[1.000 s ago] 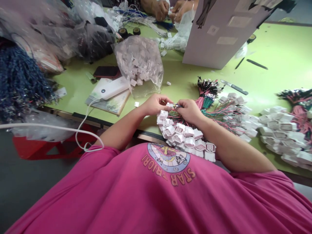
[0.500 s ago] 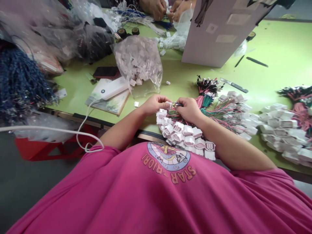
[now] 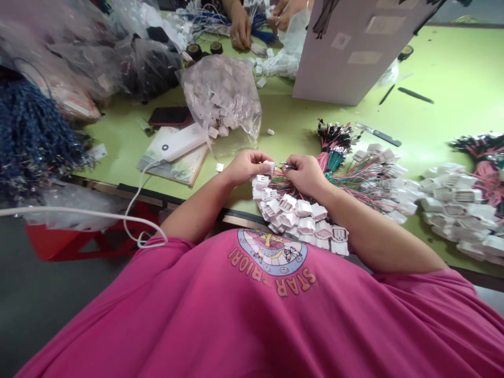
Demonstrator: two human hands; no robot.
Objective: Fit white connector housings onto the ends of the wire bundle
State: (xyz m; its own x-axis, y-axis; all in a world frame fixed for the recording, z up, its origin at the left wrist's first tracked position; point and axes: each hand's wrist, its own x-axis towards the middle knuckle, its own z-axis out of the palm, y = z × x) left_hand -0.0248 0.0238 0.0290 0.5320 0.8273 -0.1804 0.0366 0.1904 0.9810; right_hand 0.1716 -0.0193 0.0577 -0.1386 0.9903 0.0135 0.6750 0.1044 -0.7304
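Observation:
My left hand pinches a small white plastic connector housing between thumb and fingers. Just right of it, my right hand is closed on a wire whose metal-tipped end points toward the housing, with a small gap between them. Below both hands, a heap of white connectors with wires hangs over the table's near edge. Beyond my right hand lies a bundle of pink and green wires with dark ends. More white connectors on wires rest under and beyond my right forearm.
A clear bag of white housings stands ahead, beside a white power bank on a booklet and a phone. Blue wires pile at left. A tall board and a cutter knife lie beyond. Another person's hands work opposite.
My right hand's wire end has come slightly away from the housing in my left hand. Across the table, the other person's hands have moved apart, one lowering to the tabletop.

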